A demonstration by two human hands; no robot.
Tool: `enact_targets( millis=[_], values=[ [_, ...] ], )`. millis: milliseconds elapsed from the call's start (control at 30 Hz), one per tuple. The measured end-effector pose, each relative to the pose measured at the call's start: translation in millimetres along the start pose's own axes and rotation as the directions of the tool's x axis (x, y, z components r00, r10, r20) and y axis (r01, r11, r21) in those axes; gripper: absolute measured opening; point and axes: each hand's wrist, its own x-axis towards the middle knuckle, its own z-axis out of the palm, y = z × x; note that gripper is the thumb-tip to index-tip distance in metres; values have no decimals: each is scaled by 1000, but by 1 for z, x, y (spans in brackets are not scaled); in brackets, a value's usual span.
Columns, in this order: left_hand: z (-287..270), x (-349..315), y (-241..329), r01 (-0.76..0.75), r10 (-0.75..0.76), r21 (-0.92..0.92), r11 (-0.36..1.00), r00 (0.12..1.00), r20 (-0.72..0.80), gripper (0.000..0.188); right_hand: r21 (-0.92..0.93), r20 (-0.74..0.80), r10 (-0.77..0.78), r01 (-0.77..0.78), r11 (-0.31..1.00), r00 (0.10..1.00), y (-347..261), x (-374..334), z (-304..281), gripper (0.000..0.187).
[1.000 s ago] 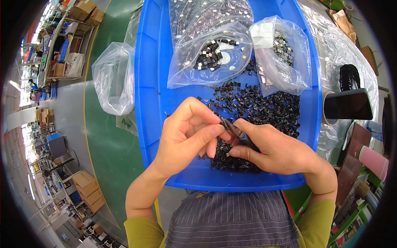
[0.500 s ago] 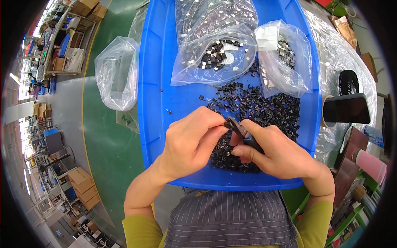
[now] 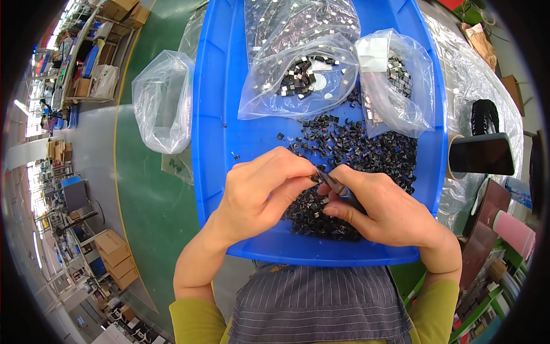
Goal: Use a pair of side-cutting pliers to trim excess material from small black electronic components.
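My right hand (image 3: 389, 209) is closed round a pair of small dark-handled nippers (image 3: 337, 187), their jaws pointing up and left. At the jaw tips, the thumb and fingers of my left hand (image 3: 252, 198) pinch a tiny black part (image 3: 315, 179), mostly hidden by the fingertips. Both hands are above a big blue tray (image 3: 216, 137). Under and beyond them spreads a heap of small black parts (image 3: 372, 152). Farther back in the tray, a clear plastic bag (image 3: 258, 103) and a second clear bag (image 3: 423, 109) hold small black-and-white pieces.
Another clear bag (image 3: 163, 132) hangs at the tray's left outer side. Right of the tray, a phone (image 3: 481, 153) rests by a tape roll (image 3: 454, 166) and silvery plastic sheeting (image 3: 458, 74). Cardboard boxes (image 3: 114, 252) stand at far left, beyond the green floor.
The nippers' jaws have turned slightly and now look nearly closed at the left fingertips. Both hands stay almost in place; the view has shifted a little.
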Motion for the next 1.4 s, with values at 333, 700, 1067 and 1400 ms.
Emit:
enact_targets(
  millis=[333,700,1067,1400],
  values=[
    [-2,-2,13,480,-418,-513,711,876,240,14,-299,-107,-41,8,954,993,-4,3,-1,21],
    [-3,-1,15,567,-547,-661,491,791,273,12,-519,-228,-171,29,854,959,3,5,4,37],
    [-9,2,19,615,-585,-653,443,750,309,14,-626,-251,-222,17,780,942,-1,7,4,53],
    [-9,3,22,650,-606,-651,392,715,349,15,-686,-265,-248,-1,728,932,-1,7,6,55]
  ],
)
